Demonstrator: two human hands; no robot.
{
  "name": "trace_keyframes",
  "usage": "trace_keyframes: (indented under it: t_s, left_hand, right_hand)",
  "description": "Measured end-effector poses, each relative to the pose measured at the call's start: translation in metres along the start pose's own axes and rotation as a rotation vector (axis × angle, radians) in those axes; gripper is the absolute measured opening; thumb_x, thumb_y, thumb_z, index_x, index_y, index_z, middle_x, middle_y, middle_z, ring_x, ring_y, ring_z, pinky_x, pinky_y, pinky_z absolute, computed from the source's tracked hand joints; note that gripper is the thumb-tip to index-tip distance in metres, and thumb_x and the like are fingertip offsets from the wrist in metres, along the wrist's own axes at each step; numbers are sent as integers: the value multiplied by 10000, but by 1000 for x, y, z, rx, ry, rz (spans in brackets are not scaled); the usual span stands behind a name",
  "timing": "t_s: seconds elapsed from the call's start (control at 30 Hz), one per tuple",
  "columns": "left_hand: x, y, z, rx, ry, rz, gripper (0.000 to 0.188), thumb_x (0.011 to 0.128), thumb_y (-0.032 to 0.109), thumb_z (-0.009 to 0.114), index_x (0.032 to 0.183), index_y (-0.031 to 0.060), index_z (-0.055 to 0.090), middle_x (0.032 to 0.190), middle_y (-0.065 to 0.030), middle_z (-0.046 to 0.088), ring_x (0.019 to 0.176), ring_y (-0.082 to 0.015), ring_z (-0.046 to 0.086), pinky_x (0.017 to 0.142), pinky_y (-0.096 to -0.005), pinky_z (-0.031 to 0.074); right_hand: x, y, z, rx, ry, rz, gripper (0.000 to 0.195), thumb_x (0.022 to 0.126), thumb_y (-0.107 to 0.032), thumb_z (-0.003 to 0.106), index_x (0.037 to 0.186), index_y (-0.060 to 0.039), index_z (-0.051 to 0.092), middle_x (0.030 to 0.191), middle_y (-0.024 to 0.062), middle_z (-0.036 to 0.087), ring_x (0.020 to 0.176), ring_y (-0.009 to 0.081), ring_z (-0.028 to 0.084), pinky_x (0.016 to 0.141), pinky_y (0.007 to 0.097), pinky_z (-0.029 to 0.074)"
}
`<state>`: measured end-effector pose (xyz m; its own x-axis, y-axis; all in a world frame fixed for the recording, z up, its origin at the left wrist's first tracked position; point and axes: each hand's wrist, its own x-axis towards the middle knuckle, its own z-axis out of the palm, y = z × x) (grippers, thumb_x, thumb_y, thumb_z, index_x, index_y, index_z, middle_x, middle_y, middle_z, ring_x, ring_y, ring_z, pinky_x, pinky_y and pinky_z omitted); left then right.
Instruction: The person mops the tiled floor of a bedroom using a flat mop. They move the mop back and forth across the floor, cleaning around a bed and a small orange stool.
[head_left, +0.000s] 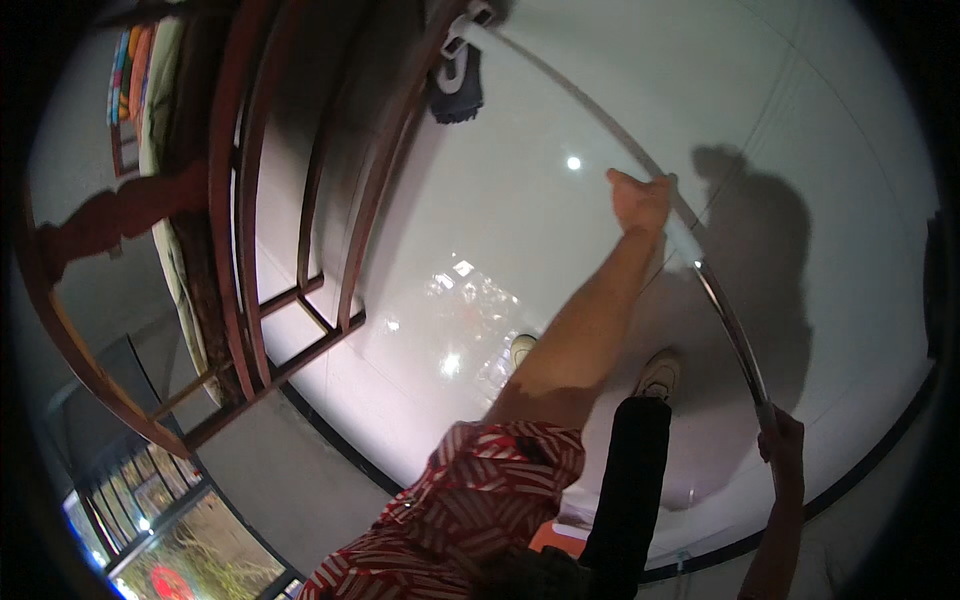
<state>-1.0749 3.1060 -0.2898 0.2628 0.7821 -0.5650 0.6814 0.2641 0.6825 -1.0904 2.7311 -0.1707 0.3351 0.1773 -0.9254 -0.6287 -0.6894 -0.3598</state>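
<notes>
A flat mop's long handle (585, 101) runs from the top middle of the view down to the lower right. My left hand (641, 202) grips it around the middle, near a whitish sleeve, with the thumb pointing away. Farther down, on the bare metal part, my right hand (782, 442) is closed around the shaft near its end. At the far end, the dark fringed mop head (469, 94) with its pale bracket lies on the shiny tiled floor (525, 202). It sits right beside a low wooden rail, which partly hides it.
A dark wooden bench or bed frame (232, 300) with cloths (154, 97) stands to the left. My shoes (660, 371) are on the floor below. Black skirting (720, 559) edges the wall, and a barred window (187, 540) is at the lower left.
</notes>
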Motion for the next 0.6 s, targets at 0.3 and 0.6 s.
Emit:
trace_keyframes:
  t_s: [0.3, 0.6]
  left_hand:
    - [-1, -25, -21, 124, 46, 4, 431, 686, 140, 632, 920, -75, 342, 770, -229, 544, 745, -362, 569, 698, -408, 460]
    - [-122, -14, -7, 112, -318, -137, 467, 736, 146, 605, 1051, -58, 328, 753, -214, 557, 752, -361, 588, 652, -439, 456]
  right_hand:
    - [-7, 56, 42, 106, -79, 78, 317, 834, -148, 560, 1128, -29, 562, 592, -27, 490, 481, 47, 426, 407, 210, 355]
    - [-133, 165, 34, 327, 32, 267, 288, 881, -277, 514, 934, 1, 569, 473, -3, 434, 371, 76, 411, 332, 236, 323]
